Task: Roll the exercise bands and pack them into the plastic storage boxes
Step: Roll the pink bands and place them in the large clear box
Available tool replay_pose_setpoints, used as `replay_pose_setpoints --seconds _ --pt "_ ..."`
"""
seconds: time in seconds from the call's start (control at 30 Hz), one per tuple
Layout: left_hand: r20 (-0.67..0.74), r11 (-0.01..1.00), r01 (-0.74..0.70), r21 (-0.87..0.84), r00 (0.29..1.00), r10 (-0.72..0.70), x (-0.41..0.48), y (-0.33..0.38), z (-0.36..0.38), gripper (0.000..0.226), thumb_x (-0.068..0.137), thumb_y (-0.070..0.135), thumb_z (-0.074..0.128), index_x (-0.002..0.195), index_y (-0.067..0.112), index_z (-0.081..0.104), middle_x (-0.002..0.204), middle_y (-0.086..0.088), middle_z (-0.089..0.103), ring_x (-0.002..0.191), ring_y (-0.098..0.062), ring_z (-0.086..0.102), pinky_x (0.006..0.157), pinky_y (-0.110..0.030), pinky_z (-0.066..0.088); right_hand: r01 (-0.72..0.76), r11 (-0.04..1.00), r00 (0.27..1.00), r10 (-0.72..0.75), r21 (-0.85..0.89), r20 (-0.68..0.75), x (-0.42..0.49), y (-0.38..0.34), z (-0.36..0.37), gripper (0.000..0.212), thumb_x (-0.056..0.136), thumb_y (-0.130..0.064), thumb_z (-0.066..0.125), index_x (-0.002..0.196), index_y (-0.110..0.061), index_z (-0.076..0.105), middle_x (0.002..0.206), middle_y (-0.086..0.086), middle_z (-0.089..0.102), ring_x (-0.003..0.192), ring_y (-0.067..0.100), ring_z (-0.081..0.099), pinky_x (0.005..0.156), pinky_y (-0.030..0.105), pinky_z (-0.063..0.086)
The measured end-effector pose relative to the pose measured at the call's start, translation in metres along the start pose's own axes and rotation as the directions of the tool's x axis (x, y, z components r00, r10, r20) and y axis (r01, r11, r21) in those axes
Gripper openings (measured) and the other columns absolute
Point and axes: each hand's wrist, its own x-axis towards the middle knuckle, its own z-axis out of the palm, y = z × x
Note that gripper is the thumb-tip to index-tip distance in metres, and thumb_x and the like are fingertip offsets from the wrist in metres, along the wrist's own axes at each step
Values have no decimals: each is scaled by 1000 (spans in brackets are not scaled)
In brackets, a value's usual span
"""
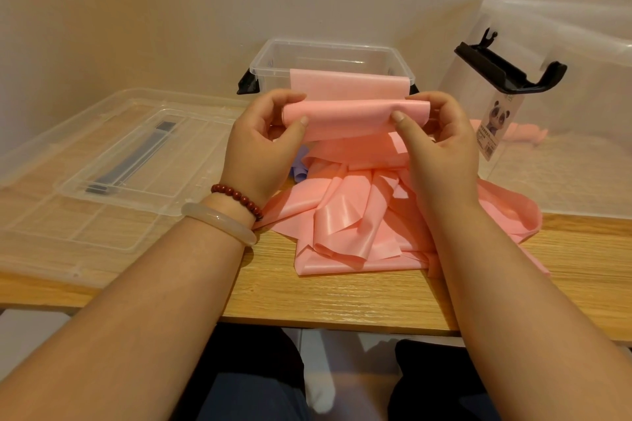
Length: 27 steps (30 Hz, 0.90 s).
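A pink exercise band (349, 118) is held up above the wooden table, its top end folded over into the start of a roll. My left hand (266, 143) pinches the band's left edge and my right hand (434, 140) pinches its right edge, thumbs on the near side. The rest of the pink band hangs down into a crumpled heap (352, 222) on the table between my forearms. Behind the band stands an open clear storage box (325, 60) with black latches.
A clear lid (113, 164) with a dark handle lies flat at the left. A second clear box (547, 85) with a black latch and a panda label lies on its side at the right, pink band material showing through it. A purple band (299, 169) peeks out beside my left hand.
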Motion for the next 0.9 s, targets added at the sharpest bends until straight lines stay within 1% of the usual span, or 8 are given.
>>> replay_pose_setpoints --seconds 0.1,0.17,0.3,0.4,0.5,0.63,0.8,0.9 --pt "-10 1000 13 5 1000 -13 0 1 1 23 93 11 60 110 27 60 102 19 59 93 12 58 80 -10 48 0 999 1000 -1 -47 -24 0 2 0 13 89 -27 66 102 -24 62 91 -10 61 76 -3 52 65 15 48" --pt "-15 1000 22 20 1000 -21 0 0 1 23 94 15 59 115 24 62 103 18 61 96 9 59 81 -10 48 -8 1000 999 7 -27 -34 0 1 -1 13 90 -27 66 101 -25 60 91 -8 62 79 5 56 66 20 50" --pt "-29 999 23 41 999 -22 -1 1 0 27 95 20 58 122 20 63 103 21 60 97 15 56 81 -6 46 -23 1000 999 24 21 -30 -1 -1 -1 23 91 -25 67 110 -32 58 102 2 66 88 11 62 63 12 47" --pt "6 999 26 34 1000 -26 -1 2 0 38 94 18 59 132 13 55 107 22 56 95 23 52 81 -3 44 -27 999 999 27 24 -22 -1 -1 -1 24 91 -24 65 115 -30 62 106 -8 65 96 8 62 73 13 50" --pt "5 999 27 28 1000 -28 0 0 1 42 94 19 61 134 12 53 105 26 54 94 24 52 81 -3 43 -35 999 999 35 9 6 -1 -1 0 27 91 -24 66 116 -33 61 112 -10 64 102 12 63 82 23 54" --pt "-18 999 26 47 1000 -26 0 -2 1 36 98 19 53 133 12 54 103 27 55 94 25 51 79 -2 42 -51 998 999 51 32 18 -1 -3 1 37 87 -21 72 122 -23 61 113 -9 63 95 -2 61 75 10 49" --pt "-26 996 43 80 999 -41 0 -3 0 35 101 24 47 135 16 54 120 10 62 111 4 55 92 -13 47 -53 997 998 51 57 40 -3 -5 0 47 82 -21 77 126 -24 59 116 -7 63 96 1 63 76 13 51" --pt "-21 994 49 102 999 -47 1 -1 1 36 102 25 44 136 17 52 122 10 58 114 -1 54 94 -15 47 -51 996 998 49 76 29 -2 -5 0 44 85 -18 74 126 -22 60 118 -5 64 96 -2 62 76 11 50"
